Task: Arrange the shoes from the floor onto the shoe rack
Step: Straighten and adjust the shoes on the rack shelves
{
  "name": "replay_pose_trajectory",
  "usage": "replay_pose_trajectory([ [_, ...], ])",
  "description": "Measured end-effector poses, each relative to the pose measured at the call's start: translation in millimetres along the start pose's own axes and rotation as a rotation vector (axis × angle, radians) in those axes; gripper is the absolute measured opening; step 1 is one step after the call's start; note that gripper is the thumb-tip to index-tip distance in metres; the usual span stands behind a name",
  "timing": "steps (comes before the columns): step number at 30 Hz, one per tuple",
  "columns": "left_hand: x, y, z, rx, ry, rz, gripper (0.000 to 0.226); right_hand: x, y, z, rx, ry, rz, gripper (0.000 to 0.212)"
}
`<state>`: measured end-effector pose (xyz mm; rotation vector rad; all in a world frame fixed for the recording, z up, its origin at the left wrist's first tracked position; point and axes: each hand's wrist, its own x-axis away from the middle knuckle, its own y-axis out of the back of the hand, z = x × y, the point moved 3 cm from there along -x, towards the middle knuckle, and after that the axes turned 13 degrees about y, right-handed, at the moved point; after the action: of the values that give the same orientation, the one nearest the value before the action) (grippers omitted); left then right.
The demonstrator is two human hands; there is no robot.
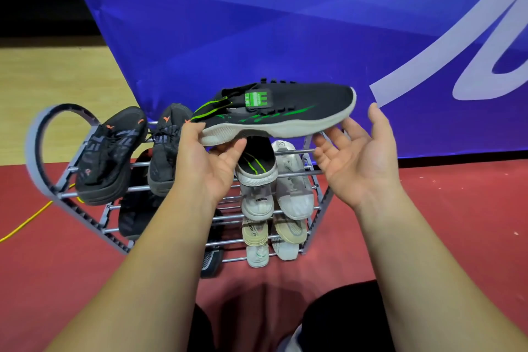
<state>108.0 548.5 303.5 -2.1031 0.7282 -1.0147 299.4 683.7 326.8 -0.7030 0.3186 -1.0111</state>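
Aloft, shoe [285,111], heel in left grip [208,163], right grip [357,163] beneath toe

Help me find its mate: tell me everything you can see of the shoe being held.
The shoe is a black knit trainer with green streaks along its side, a green patch on a strap, black laces and a thick off-white sole that looks slightly soiled. It is held level above the rack, sole down, toe to the right. The left hand grips the heel end of the sole. The right hand, palm up, touches the underside near the toe.
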Motion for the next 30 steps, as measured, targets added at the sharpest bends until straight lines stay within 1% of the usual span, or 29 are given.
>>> replay_pose_trajectory([
  [2, 4, -4, 3, 0.084, 0.003, 0.029, 0.022, 0, -1, -1, -0.005, -0.016, -0.009, 0.057],
  [4, 6, -9, 8, 0.102, 0.023, 0.071, 0.024, 1, -5, -4, 0.013, -0.03, -0.007, 0.053],
  [8, 9, -21, 26, -0.025, 0.085, 0.147, 0.014, 1, -16, -18, 0.051, -0.036, 0.04, 0.051],
  [9, 9, -22, 31, -0.061, 0.088, 0.164, 0.024, 1, -18, -21, 0.043, -0.023, 0.058, 0.053],
  [11, 9, -25, 41, -0.161, 0.07, 0.201, 0.05, -2, -23, -26, 0.035, 0.026, 0.13, 0.056],
  [13, 14, -30, 49, -0.322, 0.019, 0.235, 0.066, -5, -25, -29, 0.079, 0.079, 0.2, 0.051],
  [14, 17, -32, 52, -0.395, -0.002, 0.242, 0.071, -8, -24, -31, 0.106, 0.105, 0.205, 0.05],
  [16, 21, -35, 55, -0.547, -0.052, 0.248, 0.075, -12, -21, -33, 0.132, 0.137, 0.182, 0.05],
  [18, 23, -34, 54, -0.755, -0.147, 0.226, 0.073, -16, -19, -36, 0.104, 0.153, 0.165, 0.052],
  [21, 24, -31, 52, -1.128, -0.297, 0.139, 0.075, -17, -21, -33, 0.037, 0.181, 0.16, 0.05],
  [23, 24, -29, 53, -1.335, -0.392, 0.092, 0.077, -18, -21, -29, 0.066, 0.2, 0.15, 0.05],
  [25, 22, -28, 53, -1.498, -0.531, 0.037, 0.073, -20, -19, -28, 0.161, 0.229, 0.136, 0.05],
  [27, 19, -26, 54, -1.681, -0.653, -0.061, 0.074, -25, -16, -32, 0.286, 0.268, 0.12, 0.052],
  [29, 16, -22, 59, -1.823, -0.67, -0.159, 0.08, -31, -10, -36, 0.389, 0.272, 0.079, 0.052],
  [30, 15, -20, 60, -1.867, -0.656, -0.183, 0.082, -35, -7, -39, 0.437, 0.26, 0.062, 0.053],
])
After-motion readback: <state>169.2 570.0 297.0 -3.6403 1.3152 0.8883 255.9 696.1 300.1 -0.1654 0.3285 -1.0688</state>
